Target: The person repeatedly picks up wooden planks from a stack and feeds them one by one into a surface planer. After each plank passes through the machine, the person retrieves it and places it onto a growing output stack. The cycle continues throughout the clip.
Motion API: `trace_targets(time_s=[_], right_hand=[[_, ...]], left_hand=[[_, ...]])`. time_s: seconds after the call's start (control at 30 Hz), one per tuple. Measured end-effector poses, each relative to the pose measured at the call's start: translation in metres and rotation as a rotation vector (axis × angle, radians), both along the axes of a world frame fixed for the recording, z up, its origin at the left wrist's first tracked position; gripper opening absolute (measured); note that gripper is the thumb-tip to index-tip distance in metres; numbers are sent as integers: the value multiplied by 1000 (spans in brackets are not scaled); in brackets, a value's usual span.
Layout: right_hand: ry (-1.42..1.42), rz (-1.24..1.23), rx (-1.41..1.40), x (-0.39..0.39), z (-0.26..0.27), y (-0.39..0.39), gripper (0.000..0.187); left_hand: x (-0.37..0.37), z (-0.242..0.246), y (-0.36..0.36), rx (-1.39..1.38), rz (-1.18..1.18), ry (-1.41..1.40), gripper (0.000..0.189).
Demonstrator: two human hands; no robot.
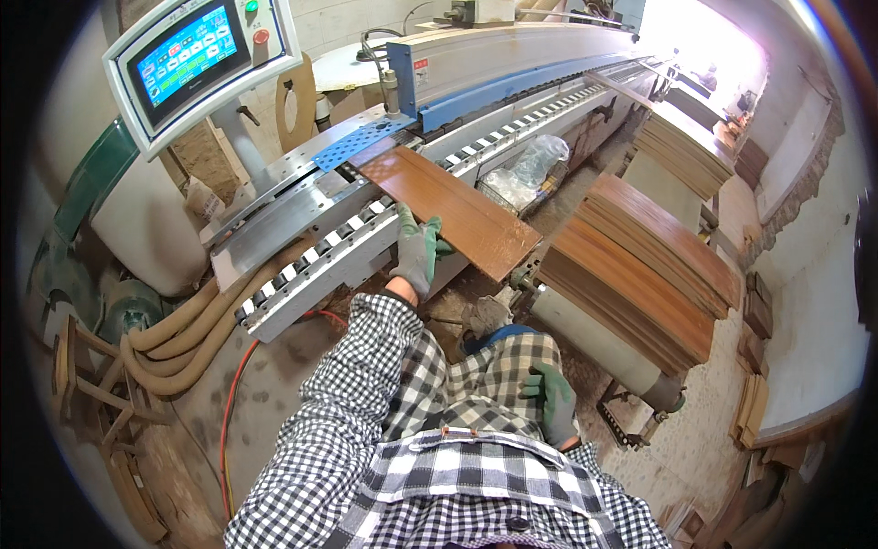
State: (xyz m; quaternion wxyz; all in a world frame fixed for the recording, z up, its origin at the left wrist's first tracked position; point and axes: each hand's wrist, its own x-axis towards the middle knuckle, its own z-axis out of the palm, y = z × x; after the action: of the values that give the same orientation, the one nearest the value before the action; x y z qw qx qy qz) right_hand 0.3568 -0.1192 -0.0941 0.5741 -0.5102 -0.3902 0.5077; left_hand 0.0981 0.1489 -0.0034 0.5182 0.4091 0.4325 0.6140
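A brown wood-grain panel [453, 209] lies across the feed track of an edge banding machine [507, 75], its far end at a blue perforated plate [363, 142]. My left hand [417, 250], in a grey and green glove, rests against the panel's near left edge, thumb and fingers spread; whether it grips the edge I cannot tell. My right hand [552, 401], gloved alike, hangs low by my right thigh with nothing seen in it. To the right, a stack of brown panels [631, 295] lies over a grey roller [597, 343].
A control screen [188, 55] stands upper left. Ribbed hoses [185, 343] and a red hose [230, 412] run at the left. A wire basket with clear plastic [528, 175] hangs beside the machine. More stacked boards [679, 154] stand farther back.
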Motion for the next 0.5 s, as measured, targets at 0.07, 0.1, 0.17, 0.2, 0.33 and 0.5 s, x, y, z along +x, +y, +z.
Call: trace_targets(time_s=[0.07, 0.1, 0.17, 0.2, 0.33, 0.5], right_hand=[[11, -11, 4, -1, 3, 0, 46], [15, -14, 8, -1, 5, -1, 46], [14, -26, 5, 0, 10, -1, 45], [15, -36, 3, 3, 12, -1, 44], [66, -231, 82, 19, 31, -2, 39], [-322, -726, 267, 132, 27, -3, 37]], left_hand=[[12, 2, 15, -33, -38, -17, 86], [17, -1, 25, -33, -47, -40, 87], [27, -4, 44, -31, -54, -88, 87], [40, 3, 46, -43, -54, -104, 88], [65, 20, 65, -98, -56, -5, 86], [56, 32, 61, -178, -267, -27, 78]])
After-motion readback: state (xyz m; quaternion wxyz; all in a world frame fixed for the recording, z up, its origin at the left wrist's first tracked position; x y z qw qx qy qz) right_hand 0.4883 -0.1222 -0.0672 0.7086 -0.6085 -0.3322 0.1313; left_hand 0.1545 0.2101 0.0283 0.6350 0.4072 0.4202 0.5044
